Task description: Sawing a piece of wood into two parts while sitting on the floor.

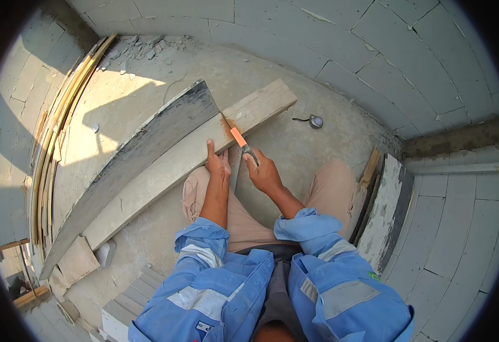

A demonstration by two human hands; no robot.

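My right hand point(262, 172) is closed on the dark grip of a saw point(237, 137) with an orange section; its thin blade crosses a long pale timber beam point(266, 105), with brown sawdust point(228, 123) at the cut. Closed around the beam's near edge is my left hand point(218, 162), thumb on top. Along the beam's far side lies a long grey board point(147, 137) with dark, weathered edges. My knees, in beige trousers, are below the beam. A tape measure point(316, 121) rests on the concrete floor to the right of the saw.
Grey block walls point(318, 34) surround me. A stack of long thin battens point(61, 142) lies at the left, with rubble point(147, 48) behind. Weathered boards point(381, 216) lean at my right. Grey blocks point(135, 296) and offcuts point(77, 259) sit at the lower left.
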